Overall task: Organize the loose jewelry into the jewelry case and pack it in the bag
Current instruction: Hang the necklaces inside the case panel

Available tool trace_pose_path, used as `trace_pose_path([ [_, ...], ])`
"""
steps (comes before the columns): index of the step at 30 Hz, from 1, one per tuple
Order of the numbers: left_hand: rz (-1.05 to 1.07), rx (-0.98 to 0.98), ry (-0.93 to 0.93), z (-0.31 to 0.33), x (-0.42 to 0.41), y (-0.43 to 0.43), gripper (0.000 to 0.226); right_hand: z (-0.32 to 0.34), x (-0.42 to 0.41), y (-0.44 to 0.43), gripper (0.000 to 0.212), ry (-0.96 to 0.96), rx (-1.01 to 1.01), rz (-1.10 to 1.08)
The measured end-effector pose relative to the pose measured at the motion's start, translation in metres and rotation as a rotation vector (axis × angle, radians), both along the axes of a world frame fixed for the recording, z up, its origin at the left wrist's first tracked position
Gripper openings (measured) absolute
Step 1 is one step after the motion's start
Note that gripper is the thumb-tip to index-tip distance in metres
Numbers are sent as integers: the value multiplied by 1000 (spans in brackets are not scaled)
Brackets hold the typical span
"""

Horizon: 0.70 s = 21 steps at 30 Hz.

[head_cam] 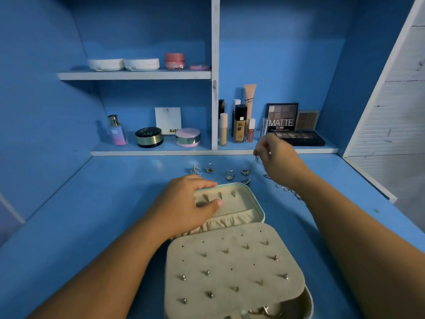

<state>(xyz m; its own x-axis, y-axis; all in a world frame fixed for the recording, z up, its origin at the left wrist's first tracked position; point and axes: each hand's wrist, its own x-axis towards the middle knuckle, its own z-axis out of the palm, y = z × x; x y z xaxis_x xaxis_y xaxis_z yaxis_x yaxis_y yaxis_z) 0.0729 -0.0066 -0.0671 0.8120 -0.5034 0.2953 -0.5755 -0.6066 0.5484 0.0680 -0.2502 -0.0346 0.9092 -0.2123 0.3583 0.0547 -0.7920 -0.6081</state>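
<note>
An open beige jewelry case (255,210) with a mint-green rim lies on the blue desk. Its earring panel (232,268) carries several studs and is folded toward me. My left hand (184,203) grips the far left edge of the case lid, thumb inside over the hooks. My right hand (278,157) is raised above the desk and pinches a thin silver piece of jewelry (255,163) that dangles below the fingers. Several loose rings (229,174) lie on the desk behind the case. A chain or more small pieces (286,188) lie under my right forearm.
Makeup bottles (239,125), an eyeshadow palette (299,138), compacts (187,137) and a perfume bottle (116,131) stand on the low shelf behind the desk. White and pink jars (141,64) sit on the upper shelf. A white slatted panel (395,111) rises at the right.
</note>
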Motion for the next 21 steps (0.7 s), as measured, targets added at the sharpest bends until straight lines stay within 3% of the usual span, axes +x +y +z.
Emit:
trace_pose_path([
  [8,-2,-38,94,2,2,-1,45,54,-36,16,7,-100,196,190],
  [13,-1,-82,151,0,5,0,38,32,-52,29,19,-192,428,254],
  [21,-3,-147,90,-1,5,-2,27,-3,-49,49,27,-85,454,388],
])
